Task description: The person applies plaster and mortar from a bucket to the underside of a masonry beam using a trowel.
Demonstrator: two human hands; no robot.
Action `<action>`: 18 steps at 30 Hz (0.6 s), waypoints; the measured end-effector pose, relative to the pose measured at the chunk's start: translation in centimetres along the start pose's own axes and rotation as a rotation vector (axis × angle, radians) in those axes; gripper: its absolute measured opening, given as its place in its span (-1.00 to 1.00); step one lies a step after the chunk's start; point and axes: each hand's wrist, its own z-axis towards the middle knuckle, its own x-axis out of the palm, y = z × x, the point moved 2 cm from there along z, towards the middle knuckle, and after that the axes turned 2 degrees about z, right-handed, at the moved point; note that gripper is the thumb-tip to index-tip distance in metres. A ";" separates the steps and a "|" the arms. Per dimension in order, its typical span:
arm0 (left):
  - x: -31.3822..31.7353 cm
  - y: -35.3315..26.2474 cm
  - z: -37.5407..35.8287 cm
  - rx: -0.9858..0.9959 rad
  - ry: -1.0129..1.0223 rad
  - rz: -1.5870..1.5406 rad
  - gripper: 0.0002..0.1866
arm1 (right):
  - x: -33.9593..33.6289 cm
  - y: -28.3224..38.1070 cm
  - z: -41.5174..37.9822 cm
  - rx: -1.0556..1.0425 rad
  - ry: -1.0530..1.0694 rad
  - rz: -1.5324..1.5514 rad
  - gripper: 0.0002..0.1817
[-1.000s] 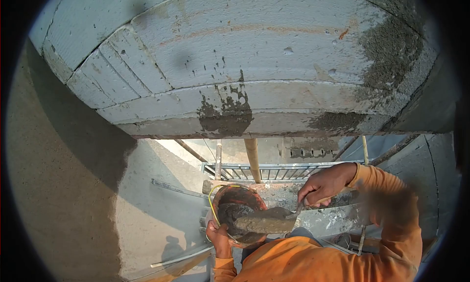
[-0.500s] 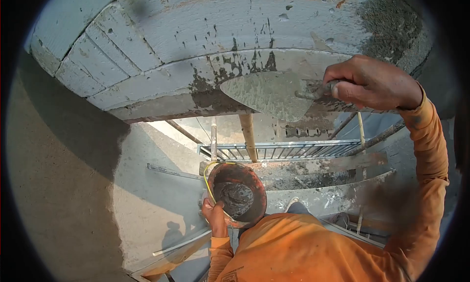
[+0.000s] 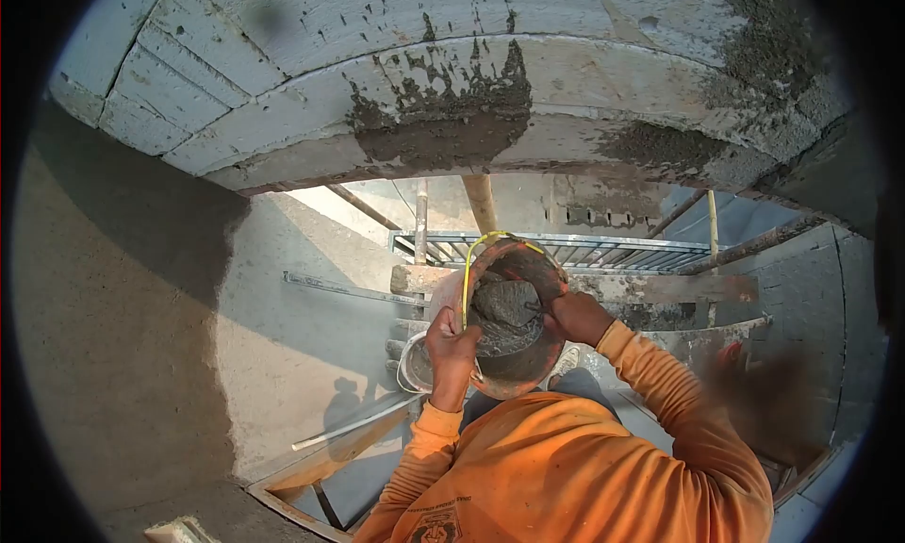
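— Start at the left. What's there?

— A rough plastered wall (image 3: 123,336) in shade, running down to a lighter patch of ground far below, where a thin pale pipe (image 3: 353,423) lies slanted. Above it all hangs the underside of a concrete ledge (image 3: 283,90) scored with lines, and a dark wet smear of mortar (image 3: 443,119) clings to its lower edge.

— And the hands?

— The left hand (image 3: 451,347) grips the near rim of a reddish bucket (image 3: 514,373), fingers curled tight over the edge beside its yellow handle (image 3: 468,279) (the wire loops up over the rim). The bucket is tipped toward the camera, held up in front of the chest, just below the ledge, with a grey lump of mortar sitting inside it.

— The other hand?

— The right hand (image 3: 577,317) is pressed against the bucket's far side, at the rim. Its fingers are closed, though whether they clasp the rim or a tool I cannot tell; they're partly hidden behind the bucket.

— Further right?

— The orange sleeve (image 3: 679,402) bends down from that hand. Behind it, a metal railing (image 3: 613,251) and a mortar-spattered plank (image 3: 660,288) of the scaffold cross the gap, with upright poles (image 3: 483,204) rising to the ledge. More grey mortar crusts the ledge's right end.
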 end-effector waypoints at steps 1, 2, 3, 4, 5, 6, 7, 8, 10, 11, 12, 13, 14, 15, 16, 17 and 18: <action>-0.3 -0.2 0.0 0.010 -0.005 0.006 -0.69 | -0.2 -0.9 -1.2 0.007 -0.047 0.125 -0.71; -0.4 -0.3 0.0 -0.006 -0.017 -0.013 -0.69 | -0.5 -1.9 -2.0 0.002 -0.055 0.231 -0.63; -0.5 -0.1 -0.2 -0.027 -0.022 -0.030 -0.69 | -0.4 -2.3 -2.2 0.007 -0.065 0.232 -0.63; -1.0 -0.1 -0.2 0.009 -0.001 -0.047 -0.75 | -0.3 -2.9 -2.5 -0.027 -0.089 0.271 -0.62; -1.1 -0.2 -0.3 0.020 0.022 -0.050 -0.75 | -0.5 -3.7 -2.6 -0.059 -0.119 0.301 -0.62; -1.1 -0.9 -0.5 -0.018 0.000 -0.127 -0.76 | -0.9 -4.0 -2.1 -0.081 -0.052 0.266 -0.62; -1.2 -1.3 -0.6 -0.052 -0.028 -0.206 -0.76 | -2.0 -4.0 -1.9 -0.081 -0.074 0.251 -0.62; -1.4 -1.3 -0.7 -0.027 -0.021 -0.216 -0.76 | -3.0 -3.7 -1.7 -0.125 -0.016 0.220 -0.63; -2.4 -0.7 -1.0 -0.036 -0.065 -0.184 -0.79 | -6.8 -2.0 -2.0 -0.160 0.056 0.197 -0.64; -3.0 0.2 -0.9 -0.016 -0.057 -0.195 -0.79 | -9.4 -1.1 -2.5 -0.162 0.039 0.179 -0.64; -3.9 1.6 -0.7 -0.022 -0.090 -0.172 -0.77 | -11.9 -0.3 -3.2 -0.179 0.119 0.192 -0.63; -4.7 2.7 -0.6 -0.032 -0.122 -0.149 -0.74 | -14.2 0.5 -3.9 -0.192 0.202 0.207 -0.63; -5.4 3.2 -0.8 -0.027 -0.115 -0.159 -0.74 | -16.7 1.3 -4.7 -0.188 0.198 0.196 -0.63; -6.1 3.7 -0.9 -0.023 -0.150 -0.124 -0.75 | -18.9 2.2 -5.4 -0.218 0.287 0.264 -0.63; -6.6 4.0 -0.9 -0.020 -0.184 -0.086 -0.75 | -20.7 2.9 -5.8 -0.247 0.377 0.336 -0.63; -6.6 3.8 -1.0 -0.016 -0.178 -0.094 -0.75 | -22.1 3.3 -5.8 -0.242 0.373 0.327 -0.63; -6.7 3.0 -1.4 -0.031 -0.215 -0.118 -0.75 | -23.0 3.5 -5.8 -0.097 0.594 0.480 -0.63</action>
